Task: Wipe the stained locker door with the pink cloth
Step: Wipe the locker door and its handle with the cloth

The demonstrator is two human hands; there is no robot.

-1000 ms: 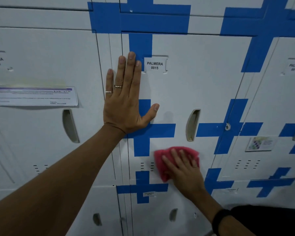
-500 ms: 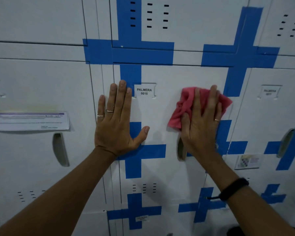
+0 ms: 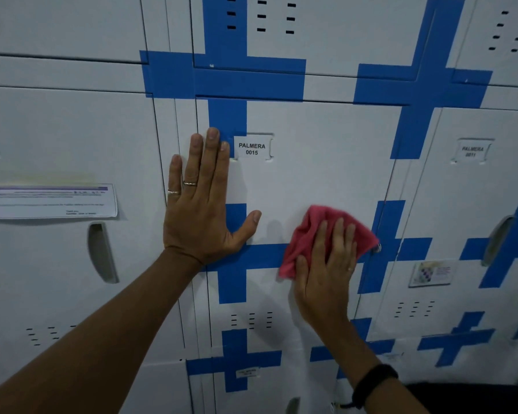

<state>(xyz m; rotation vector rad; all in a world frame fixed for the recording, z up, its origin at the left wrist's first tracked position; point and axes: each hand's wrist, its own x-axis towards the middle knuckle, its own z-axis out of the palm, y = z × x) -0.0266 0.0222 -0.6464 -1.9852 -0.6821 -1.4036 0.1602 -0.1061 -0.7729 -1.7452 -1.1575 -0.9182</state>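
- Head view: two bare hands are present, both flat against a bank of pale grey metal lockers [image 3: 72, 138] marked with blue tape crosses [image 3: 231, 258].
- The stained locker door [image 3: 311, 162] under work is the pale grey metal one at centre; any staining on it cannot be made out.
- One white printed label [image 3: 251, 148] sits near the door's top left and reads "PALMERA 0015".
- The left hand [image 3: 201, 210] is released, palm pressed flat, fingers straight and together, thumb spread; it spans the door's left edge and grasps nothing. Its fingertips lie just beside the label.
- Two thin metal rings [image 3: 189, 183] are counted on the left hand, one each on neighbouring fingers.
- The right hand [image 3: 323, 276] lies palm-down with fingers extended over one crumpled pink cloth [image 3: 308, 234], pinning it against the door rather than clenching it.
- The pink cloth lies at the door's right-hand middle, touching the horizontal bar of a blue cross, well below the label.
- One black band [image 3: 371, 383] circles the right wrist.
- The neighbouring locker to the right carries one label [image 3: 471, 151] beginning "PALMERA"; its number is blurred. One small coloured sticker [image 3: 431, 273] sits lower, unreadable.
- The locker to the left bears one white paper notice [image 3: 48, 201] with a purple top stripe; text illegible.
- Two recessed handle slots [image 3: 102, 252] are clearly visible, one at either side.
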